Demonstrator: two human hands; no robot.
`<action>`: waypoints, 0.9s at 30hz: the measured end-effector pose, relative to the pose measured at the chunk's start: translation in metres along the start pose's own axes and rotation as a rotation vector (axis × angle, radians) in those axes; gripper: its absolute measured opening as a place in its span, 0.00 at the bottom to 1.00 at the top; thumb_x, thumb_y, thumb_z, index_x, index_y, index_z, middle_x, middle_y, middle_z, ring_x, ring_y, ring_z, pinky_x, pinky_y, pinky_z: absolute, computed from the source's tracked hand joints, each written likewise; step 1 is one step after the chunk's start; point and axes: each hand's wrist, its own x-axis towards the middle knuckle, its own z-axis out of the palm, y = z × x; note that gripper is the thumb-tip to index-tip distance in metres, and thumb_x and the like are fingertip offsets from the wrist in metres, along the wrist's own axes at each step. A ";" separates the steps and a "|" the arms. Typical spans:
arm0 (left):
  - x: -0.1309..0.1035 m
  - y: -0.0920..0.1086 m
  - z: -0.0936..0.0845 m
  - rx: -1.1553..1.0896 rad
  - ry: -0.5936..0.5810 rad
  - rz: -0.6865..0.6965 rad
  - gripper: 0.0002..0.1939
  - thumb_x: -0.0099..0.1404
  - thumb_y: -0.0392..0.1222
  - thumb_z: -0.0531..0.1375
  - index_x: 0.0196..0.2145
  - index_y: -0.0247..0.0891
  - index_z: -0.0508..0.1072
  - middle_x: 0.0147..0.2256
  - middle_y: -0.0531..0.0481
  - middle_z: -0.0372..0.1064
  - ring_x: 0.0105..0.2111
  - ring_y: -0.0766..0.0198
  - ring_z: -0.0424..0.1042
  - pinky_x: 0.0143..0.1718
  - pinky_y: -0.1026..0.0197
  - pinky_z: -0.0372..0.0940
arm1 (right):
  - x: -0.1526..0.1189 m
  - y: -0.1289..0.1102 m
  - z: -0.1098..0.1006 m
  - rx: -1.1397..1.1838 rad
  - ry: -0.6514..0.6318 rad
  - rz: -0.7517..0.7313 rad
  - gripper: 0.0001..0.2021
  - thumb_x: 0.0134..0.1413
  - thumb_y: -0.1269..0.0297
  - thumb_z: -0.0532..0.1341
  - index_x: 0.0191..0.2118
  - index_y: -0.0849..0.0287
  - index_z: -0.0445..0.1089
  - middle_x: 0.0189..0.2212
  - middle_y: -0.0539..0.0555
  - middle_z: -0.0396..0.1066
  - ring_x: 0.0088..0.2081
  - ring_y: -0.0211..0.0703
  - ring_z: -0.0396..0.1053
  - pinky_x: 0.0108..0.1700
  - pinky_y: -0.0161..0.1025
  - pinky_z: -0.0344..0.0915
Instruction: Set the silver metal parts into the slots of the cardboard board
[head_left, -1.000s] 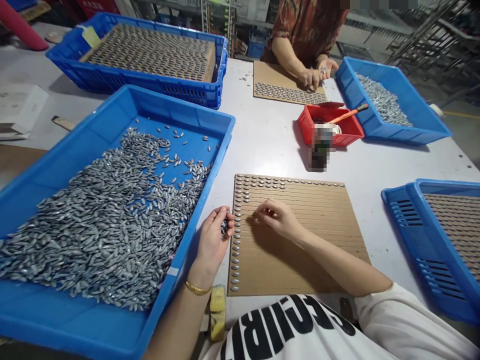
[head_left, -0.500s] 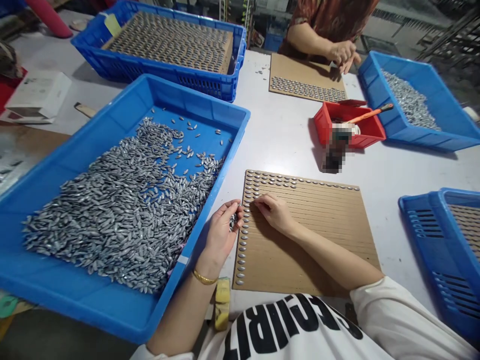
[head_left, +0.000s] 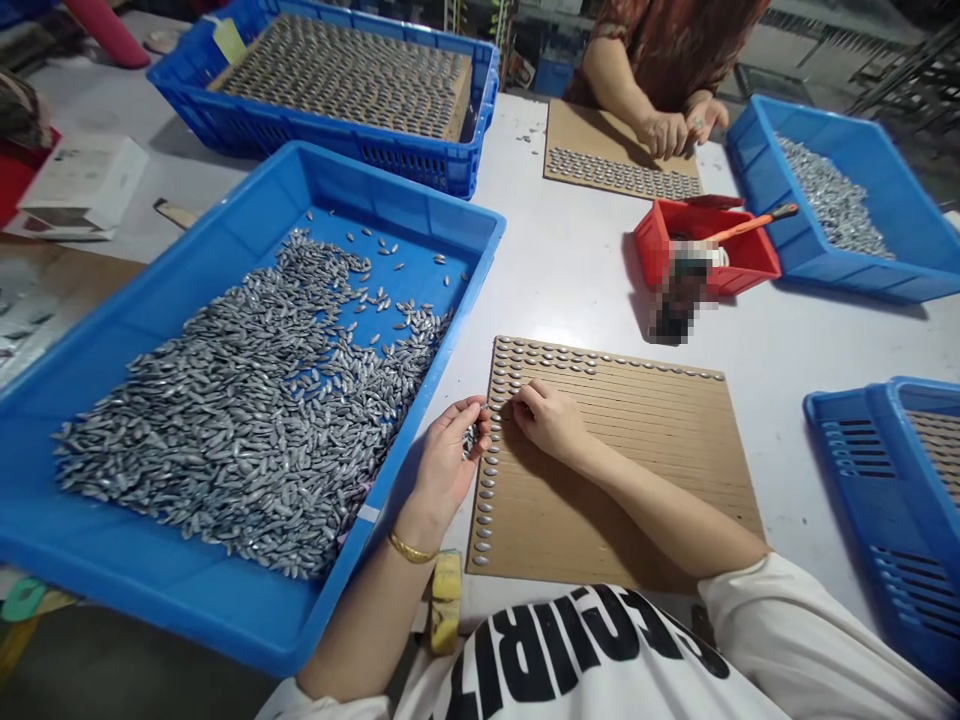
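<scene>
My left hand (head_left: 448,450) is curled around several small grey spindle-shaped metal pieces (head_left: 470,440), just off the left edge of a grooved cardboard sheet (head_left: 637,500). One piece shows at its thumb and fingertips. My right hand (head_left: 551,420) is closed in a pinch over the sheet's upper left; whatever its fingertips hold is hidden. Similar pieces run down the sheet's left edge, and short rows of them lie along its top. To the left, a large blue tray (head_left: 491,235) holds a heap of loose grey pieces (head_left: 247,410).
Across the table a person's hands (head_left: 679,128) work over another cardboard sheet (head_left: 592,125). A red box (head_left: 750,265) with an orange-handled tool stands in front of a blue bin (head_left: 847,270). Blue crates stand at the back left (head_left: 420,165) and at the right (head_left: 855,480).
My hands have barely moved, and the view has shifted slightly. Across the table, the other person's hands have moved apart, one palm turned up and the other lower over their cardboard.
</scene>
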 end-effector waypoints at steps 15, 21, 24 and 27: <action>0.000 -0.001 -0.002 -0.006 -0.023 -0.003 0.12 0.52 0.38 0.67 0.36 0.35 0.75 0.29 0.51 0.68 0.28 0.71 0.66 0.24 0.70 0.58 | 0.006 -0.004 -0.013 0.101 -0.128 0.142 0.07 0.58 0.66 0.55 0.35 0.57 0.70 0.34 0.53 0.70 0.31 0.40 0.66 0.31 0.34 0.54; -0.001 0.000 -0.002 0.016 -0.017 -0.022 0.11 0.53 0.36 0.65 0.37 0.35 0.76 0.30 0.50 0.69 0.30 0.70 0.67 0.27 0.70 0.60 | 0.007 -0.005 -0.014 0.076 -0.144 0.131 0.07 0.58 0.67 0.55 0.35 0.58 0.71 0.34 0.53 0.70 0.32 0.40 0.65 0.32 0.34 0.53; 0.000 -0.002 -0.002 0.025 -0.015 -0.013 0.11 0.53 0.35 0.65 0.37 0.34 0.76 0.32 0.49 0.70 0.31 0.70 0.68 0.30 0.69 0.63 | 0.006 -0.005 -0.012 0.066 -0.123 0.121 0.08 0.59 0.65 0.55 0.36 0.57 0.71 0.34 0.54 0.70 0.31 0.40 0.65 0.30 0.34 0.52; 0.001 -0.003 -0.002 0.033 -0.018 -0.002 0.11 0.53 0.34 0.65 0.37 0.34 0.77 0.32 0.49 0.71 0.31 0.70 0.68 0.31 0.69 0.64 | 0.005 -0.004 -0.009 0.059 -0.104 0.106 0.09 0.60 0.63 0.54 0.37 0.57 0.71 0.34 0.53 0.70 0.31 0.39 0.65 0.29 0.34 0.51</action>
